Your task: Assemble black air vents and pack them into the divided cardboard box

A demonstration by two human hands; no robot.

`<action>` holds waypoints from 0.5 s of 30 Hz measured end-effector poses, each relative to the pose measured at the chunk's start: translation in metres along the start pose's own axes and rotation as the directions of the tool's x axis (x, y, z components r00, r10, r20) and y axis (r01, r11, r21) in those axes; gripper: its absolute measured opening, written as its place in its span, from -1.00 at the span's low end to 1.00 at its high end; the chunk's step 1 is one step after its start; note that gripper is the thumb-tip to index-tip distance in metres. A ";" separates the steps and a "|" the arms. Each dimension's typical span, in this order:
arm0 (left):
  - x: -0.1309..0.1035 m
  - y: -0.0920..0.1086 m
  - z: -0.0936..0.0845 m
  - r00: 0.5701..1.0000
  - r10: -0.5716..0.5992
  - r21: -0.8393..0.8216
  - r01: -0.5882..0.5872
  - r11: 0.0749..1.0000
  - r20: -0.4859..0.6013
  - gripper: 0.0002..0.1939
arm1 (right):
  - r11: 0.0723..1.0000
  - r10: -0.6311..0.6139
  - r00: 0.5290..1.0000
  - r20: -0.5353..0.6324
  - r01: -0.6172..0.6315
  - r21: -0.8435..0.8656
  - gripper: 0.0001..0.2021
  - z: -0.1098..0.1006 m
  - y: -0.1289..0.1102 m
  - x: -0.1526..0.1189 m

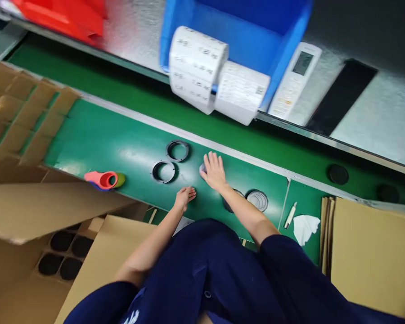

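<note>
My right hand (215, 173) lies on the green work surface with its fingers stretched out. Its thumb side covers part of a small grey round piece (202, 169); whether it grips the piece is hidden. My left hand (185, 198) hovers near the front edge, fingers extended and nothing visible in it. Left of the right hand are two dark grey rings, the far ring (169, 153) and the near ring (154, 173). A grey round part with concentric ridges (257, 200) sits beside my right forearm, next to a dark round part (227, 206) partly hidden by that arm.
Red and yellow ring-shaped tools (103, 180) lie left. An open carton (64, 202) holds dark cylinders. Rightward are a white pen-like tool (290, 215), white cloth (305, 227) and cardboard sheets (374, 252). Overhead, a shelf carries a blue bin (246, 42), label rolls (197, 67) and a remote (295, 81).
</note>
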State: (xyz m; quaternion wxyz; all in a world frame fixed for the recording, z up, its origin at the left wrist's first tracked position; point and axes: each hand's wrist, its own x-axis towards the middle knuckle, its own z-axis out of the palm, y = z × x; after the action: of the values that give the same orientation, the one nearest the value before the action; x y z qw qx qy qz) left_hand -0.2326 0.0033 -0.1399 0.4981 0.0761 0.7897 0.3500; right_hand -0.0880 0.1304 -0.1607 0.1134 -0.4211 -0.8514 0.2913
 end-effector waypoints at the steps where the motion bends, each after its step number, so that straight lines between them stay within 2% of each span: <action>1: -0.004 0.002 0.000 0.999 0.031 0.067 -0.029 0.997 -0.015 -0.69 | 1.000 0.003 1.000 0.030 -0.003 0.004 -0.29 0.003 -0.003 -0.002; 3: -0.007 0.011 0.006 0.991 0.135 0.204 -0.128 0.971 -0.022 -0.66 | 1.000 0.007 0.995 0.097 -0.009 0.027 -0.29 0.009 -0.005 -0.004; 4: -0.006 0.016 0.012 0.971 0.238 0.305 -0.226 0.925 -0.002 -0.61 | 0.999 0.006 0.994 0.112 -0.011 0.050 -0.29 0.010 -0.002 -0.004; 5: -0.005 0.021 0.019 0.927 0.371 0.426 -0.354 0.832 0.046 -0.54 | 0.997 0.007 0.994 0.106 -0.015 0.079 -0.29 0.008 0.006 -0.003; 7: 0.001 0.030 0.038 0.773 0.590 0.638 -0.579 0.507 0.233 -0.40 | 0.990 0.048 0.998 0.026 -0.051 0.132 -0.31 -0.008 0.040 -0.005; 8: 0.002 0.032 0.048 0.698 0.632 0.699 -0.635 0.328 0.338 -0.36 | 0.982 0.110 0.993 -0.048 -0.101 0.157 -0.34 -0.023 0.066 -0.010; 9: 0.003 0.033 0.057 0.657 0.626 0.733 -0.653 0.193 0.420 -0.34 | 0.963 0.220 0.965 -0.144 -0.190 0.193 -0.40 -0.043 0.098 -0.021; 10: 0.003 0.032 0.064 0.653 0.598 0.752 -0.647 0.123 0.465 -0.34 | 0.922 0.360 0.900 -0.245 -0.302 0.243 -0.47 -0.068 0.135 -0.036; 11: 0.002 0.031 0.069 0.663 0.570 0.768 -0.635 0.085 0.485 -0.33 | 0.858 0.502 0.800 -0.330 -0.411 0.309 -0.54 -0.094 0.174 -0.055; 12: 0.001 0.029 0.072 0.672 0.551 0.780 -0.623 0.061 0.494 -0.33 | 0.745 0.665 0.626 -0.407 -0.525 0.410 -0.59 -0.121 0.215 -0.078; 13: 0.000 0.027 0.073 0.677 0.541 0.787 -0.615 0.045 0.499 -0.33 | 0.685 0.728 0.515 -0.453 -0.570 0.453 -0.56 -0.148 0.255 -0.102; 14: -0.001 0.025 0.072 0.678 0.539 0.790 -0.612 0.037 0.500 -0.33 | 0.658 0.749 0.442 -0.493 -0.581 0.479 -0.50 -0.172 0.292 -0.127; 15: 0.000 0.023 0.069 0.676 0.540 0.787 -0.616 0.039 0.502 -0.31 | 0.656 0.747 0.395 -0.535 -0.573 0.492 -0.46 -0.192 0.326 -0.150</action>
State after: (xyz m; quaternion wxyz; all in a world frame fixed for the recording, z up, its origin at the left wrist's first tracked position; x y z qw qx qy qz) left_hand -0.1797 0.0532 -0.1434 0.2016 0.6649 0.7193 0.0034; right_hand 0.3014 0.2446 -0.1915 0.3484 -0.7853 -0.4600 0.2244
